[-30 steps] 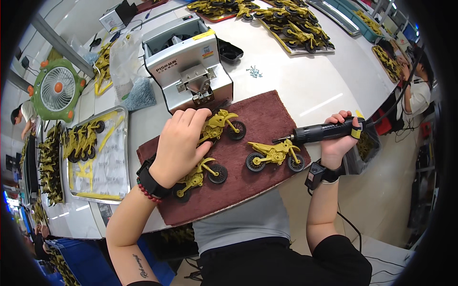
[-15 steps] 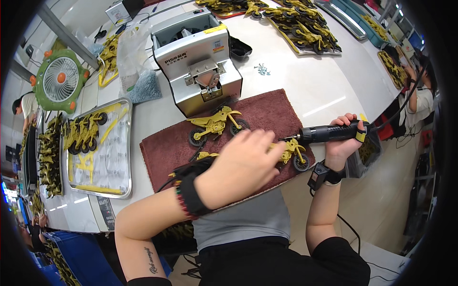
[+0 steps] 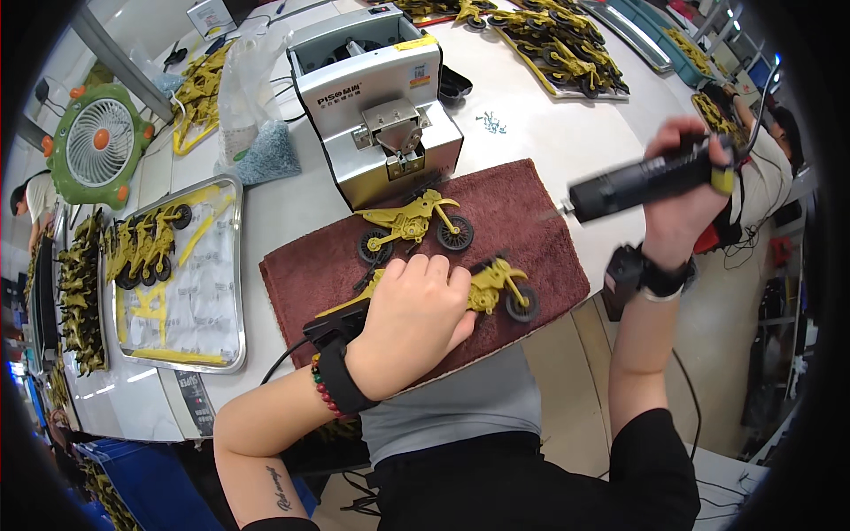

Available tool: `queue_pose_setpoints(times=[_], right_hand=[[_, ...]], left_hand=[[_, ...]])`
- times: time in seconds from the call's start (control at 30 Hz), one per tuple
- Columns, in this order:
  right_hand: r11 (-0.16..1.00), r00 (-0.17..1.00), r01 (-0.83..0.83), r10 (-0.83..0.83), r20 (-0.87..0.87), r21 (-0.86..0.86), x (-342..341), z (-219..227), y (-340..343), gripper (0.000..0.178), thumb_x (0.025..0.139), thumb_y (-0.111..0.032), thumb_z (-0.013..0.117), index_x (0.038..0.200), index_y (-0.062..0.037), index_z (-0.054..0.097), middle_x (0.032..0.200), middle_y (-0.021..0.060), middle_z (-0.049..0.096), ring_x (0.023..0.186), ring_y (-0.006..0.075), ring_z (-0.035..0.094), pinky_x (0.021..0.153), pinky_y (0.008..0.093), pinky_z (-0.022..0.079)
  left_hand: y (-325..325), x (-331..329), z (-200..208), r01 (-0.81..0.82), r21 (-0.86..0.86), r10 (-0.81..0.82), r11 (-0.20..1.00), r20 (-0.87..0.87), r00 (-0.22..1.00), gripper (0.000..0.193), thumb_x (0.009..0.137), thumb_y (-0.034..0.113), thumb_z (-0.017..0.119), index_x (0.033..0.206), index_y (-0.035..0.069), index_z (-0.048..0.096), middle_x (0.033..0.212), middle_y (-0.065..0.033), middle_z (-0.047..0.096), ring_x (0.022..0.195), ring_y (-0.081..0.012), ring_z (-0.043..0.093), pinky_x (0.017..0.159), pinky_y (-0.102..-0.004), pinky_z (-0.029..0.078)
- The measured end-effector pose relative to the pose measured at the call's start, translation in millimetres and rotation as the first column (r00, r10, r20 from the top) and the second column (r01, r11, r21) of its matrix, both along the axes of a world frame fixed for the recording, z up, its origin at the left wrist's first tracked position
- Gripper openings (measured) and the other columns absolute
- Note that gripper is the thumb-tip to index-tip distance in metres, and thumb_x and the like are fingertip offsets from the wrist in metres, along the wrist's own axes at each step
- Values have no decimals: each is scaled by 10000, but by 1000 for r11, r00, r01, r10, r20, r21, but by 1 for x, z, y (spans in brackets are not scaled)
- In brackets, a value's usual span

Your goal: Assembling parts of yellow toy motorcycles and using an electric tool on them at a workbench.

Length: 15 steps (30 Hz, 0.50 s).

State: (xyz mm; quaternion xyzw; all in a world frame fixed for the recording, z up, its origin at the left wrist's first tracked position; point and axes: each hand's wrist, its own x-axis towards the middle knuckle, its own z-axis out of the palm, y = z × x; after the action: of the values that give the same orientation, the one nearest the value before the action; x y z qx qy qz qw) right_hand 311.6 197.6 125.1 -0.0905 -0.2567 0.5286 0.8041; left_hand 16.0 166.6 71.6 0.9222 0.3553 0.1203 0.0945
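Note:
On the brown towel [image 3: 540,203] lie two yellow toy motorcycles with black wheels. My left hand [image 3: 416,310] is curled over the nearer toy motorcycle [image 3: 485,290], gripping its middle and hiding part of it. The farther toy motorcycle [image 3: 409,221] rests on its side just beyond my knuckles, untouched. Off the towel's right edge, my right hand [image 3: 686,195] is closed around a black electric screwdriver [image 3: 620,188]. It is held in the air, tip pointing left, slightly blurred and apart from both toys.
A silver screw feeder [image 3: 381,115] stands behind the towel, with loose screws [image 3: 491,123] to its right. At left are a metal tray [image 3: 237,292] of toy motorcycles, a bag of screws [image 3: 270,155] and a green fan [image 3: 102,142]. More toys fill a tray [image 3: 567,53] far right.
My right hand has lifted the screwdriver up and right, away from the nearer toy motorcycle. My left hand has shifted left and its fingers have curled; that toy has moved left too.

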Motion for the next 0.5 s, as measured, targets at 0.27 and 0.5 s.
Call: queue_pose_setpoints(times=[0.27,0.5], right_hand=[[937,861,315,-350,368,153,-145,79,55,123,756,-145,602,796,-42,547,678,54,553,546,170,542,522,281,454],[932,776,76,-279,566,355,-171,61,66,159,758,-91,602,842,30,543,636,86,522,516,182,530,499,279,442]], left_hand=[[-1,-7,-5,-33,55,28,998,90,996,370,666,305,703,926,72,581,764,-47,485,727,-210,505,645,-316,374],[0,-10,-14,3,59,-9,998,114,993,354,689,318,698,924,80,583,762,-31,497,727,-186,526,674,-300,389]])
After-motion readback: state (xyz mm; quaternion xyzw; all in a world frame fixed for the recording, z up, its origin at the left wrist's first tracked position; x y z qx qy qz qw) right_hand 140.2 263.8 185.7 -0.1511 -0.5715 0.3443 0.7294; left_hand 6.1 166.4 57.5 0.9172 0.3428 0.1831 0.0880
